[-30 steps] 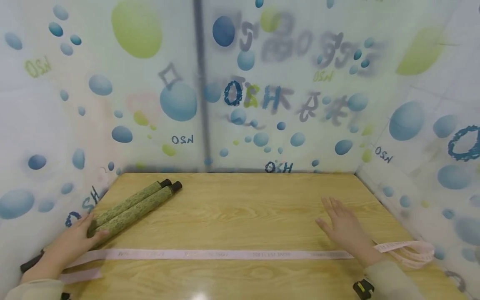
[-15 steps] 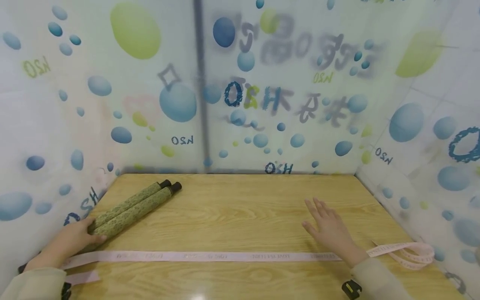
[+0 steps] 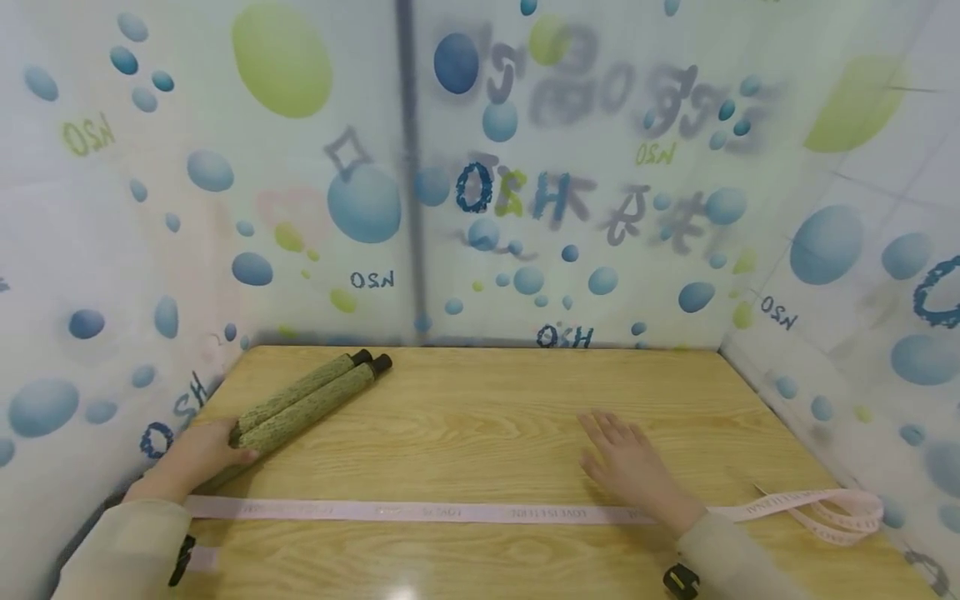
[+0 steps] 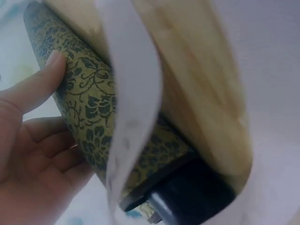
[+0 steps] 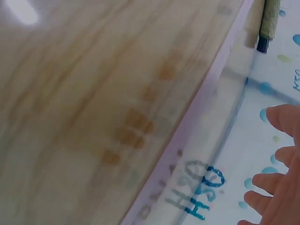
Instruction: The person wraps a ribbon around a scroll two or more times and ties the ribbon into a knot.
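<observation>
A rolled scroll (image 3: 311, 410) in green-gold brocade, its two rolls side by side with black end knobs (image 3: 382, 364), lies slantwise at the left of the table. My left hand (image 3: 193, 460) grips its near part. The left wrist view shows the thumb on the floral brocade (image 4: 91, 101) and the other fingers curled beneath. A pale pink printed ribbon (image 3: 420, 511) stretches across the table in front; in that wrist view a ribbon strip (image 4: 138, 79) passes before the scroll. My right hand (image 3: 633, 468), fingers spread and holding nothing, is over the table's right half, above the ribbon.
Loose loops of ribbon (image 3: 847, 510) lie at the table's right edge. A short ribbon end (image 3: 204, 558) shows beside the left sleeve. Bubble-printed sheets (image 3: 510, 250) enclose the wood-grain table (image 3: 480, 433) at the back and both sides.
My left hand and the scroll have shifted a little right and away from me. My right hand has moved left over the table, still empty. The ribbon lies nearly as before.
</observation>
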### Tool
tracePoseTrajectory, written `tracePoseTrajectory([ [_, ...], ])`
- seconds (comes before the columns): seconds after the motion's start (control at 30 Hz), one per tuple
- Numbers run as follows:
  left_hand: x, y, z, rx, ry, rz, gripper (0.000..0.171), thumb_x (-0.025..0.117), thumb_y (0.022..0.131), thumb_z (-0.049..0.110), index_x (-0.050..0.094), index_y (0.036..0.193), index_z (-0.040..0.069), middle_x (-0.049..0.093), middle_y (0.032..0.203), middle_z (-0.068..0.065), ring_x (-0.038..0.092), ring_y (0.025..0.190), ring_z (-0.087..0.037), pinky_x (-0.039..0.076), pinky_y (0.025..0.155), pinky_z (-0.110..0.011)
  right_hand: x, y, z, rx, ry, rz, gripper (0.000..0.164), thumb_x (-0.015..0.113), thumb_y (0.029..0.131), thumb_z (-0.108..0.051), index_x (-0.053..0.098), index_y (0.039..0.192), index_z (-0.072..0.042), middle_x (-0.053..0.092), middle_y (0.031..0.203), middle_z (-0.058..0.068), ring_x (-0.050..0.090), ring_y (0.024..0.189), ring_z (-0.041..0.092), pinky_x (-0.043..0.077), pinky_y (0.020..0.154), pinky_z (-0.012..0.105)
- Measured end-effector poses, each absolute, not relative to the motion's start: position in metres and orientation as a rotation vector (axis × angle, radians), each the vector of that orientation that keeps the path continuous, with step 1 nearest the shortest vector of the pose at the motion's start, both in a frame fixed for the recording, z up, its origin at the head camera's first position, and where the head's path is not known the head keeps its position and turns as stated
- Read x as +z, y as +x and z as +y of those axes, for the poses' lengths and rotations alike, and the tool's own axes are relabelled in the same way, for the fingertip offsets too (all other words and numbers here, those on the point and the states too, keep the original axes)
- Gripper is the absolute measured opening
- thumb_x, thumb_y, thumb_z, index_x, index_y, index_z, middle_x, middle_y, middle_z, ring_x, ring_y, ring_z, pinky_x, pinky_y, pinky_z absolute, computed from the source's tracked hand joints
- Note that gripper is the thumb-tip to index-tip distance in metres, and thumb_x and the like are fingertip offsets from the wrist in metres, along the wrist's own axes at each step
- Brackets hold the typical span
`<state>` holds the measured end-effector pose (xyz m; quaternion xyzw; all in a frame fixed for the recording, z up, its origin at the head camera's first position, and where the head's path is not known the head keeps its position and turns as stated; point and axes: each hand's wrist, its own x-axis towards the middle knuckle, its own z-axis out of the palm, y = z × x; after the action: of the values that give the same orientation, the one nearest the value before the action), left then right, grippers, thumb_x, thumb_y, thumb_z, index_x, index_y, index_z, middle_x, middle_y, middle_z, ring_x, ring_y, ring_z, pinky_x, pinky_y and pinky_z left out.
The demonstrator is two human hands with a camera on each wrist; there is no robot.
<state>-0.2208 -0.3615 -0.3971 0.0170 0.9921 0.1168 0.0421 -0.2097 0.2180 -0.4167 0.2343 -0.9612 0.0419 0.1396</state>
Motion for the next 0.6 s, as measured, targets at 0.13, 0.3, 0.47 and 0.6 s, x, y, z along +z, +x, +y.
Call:
tracePoseTrajectory([
  [0.13, -0.399, -0.229, -0.346, 0.372, 0.103, 3.039, 0.083, 0.072, 0.078, 0.044, 0.044, 0.119, -0.023, 0.050, 0.112, -0.042, 0.049, 0.100, -0.056, 0.042, 0.083, -0.060, -0.418, -0.211, 0.203, 0.111, 0.732, -2.804, 0.064, 0.061, 0.090, -0.032, 0.037, 0.142, -0.004, 0.038, 0.142, 0.022, 0.034, 0.130, 0.040, 0.025, 0.103, 0.060],
  [0.3, -0.399, -0.240, -0.328, 0.420, 0.107, 2.990, 0.085, 0.070, 0.081, 0.041, 0.038, 0.124, -0.025, 0.043, 0.121, -0.042, 0.044, 0.109, -0.056, 0.038, 0.089, -0.060, -0.420, -0.214, 0.184, 0.097, 0.793, -2.852, 0.063, 0.056, 0.093, -0.036, 0.034, 0.144, -0.007, 0.036, 0.144, 0.020, 0.031, 0.133, 0.038, 0.025, 0.105, 0.056],
  [0.47, -0.399, -0.249, -0.300, 0.388, 0.143, 3.007, 0.079, 0.070, 0.083, 0.036, 0.039, 0.124, -0.024, 0.044, 0.123, -0.041, 0.045, 0.111, -0.054, 0.039, 0.091, -0.058, -0.421, -0.219, 0.164, 0.089, 0.828, -2.863, 0.063, 0.053, 0.094, -0.037, 0.034, 0.143, -0.003, 0.038, 0.143, 0.019, 0.033, 0.133, 0.036, 0.025, 0.106, 0.054],
  [0.6, -0.399, -0.255, -0.272, 0.361, 0.197, 3.030, 0.075, 0.069, 0.084, 0.034, 0.042, 0.124, -0.023, 0.047, 0.122, -0.040, 0.048, 0.110, -0.051, 0.041, 0.090, -0.055, -0.419, -0.222, 0.147, 0.099, 0.837, -2.880, 0.060, 0.051, 0.096, -0.035, 0.036, 0.141, 0.001, 0.038, 0.143, 0.018, 0.033, 0.133, 0.034, 0.024, 0.107, 0.053],
])
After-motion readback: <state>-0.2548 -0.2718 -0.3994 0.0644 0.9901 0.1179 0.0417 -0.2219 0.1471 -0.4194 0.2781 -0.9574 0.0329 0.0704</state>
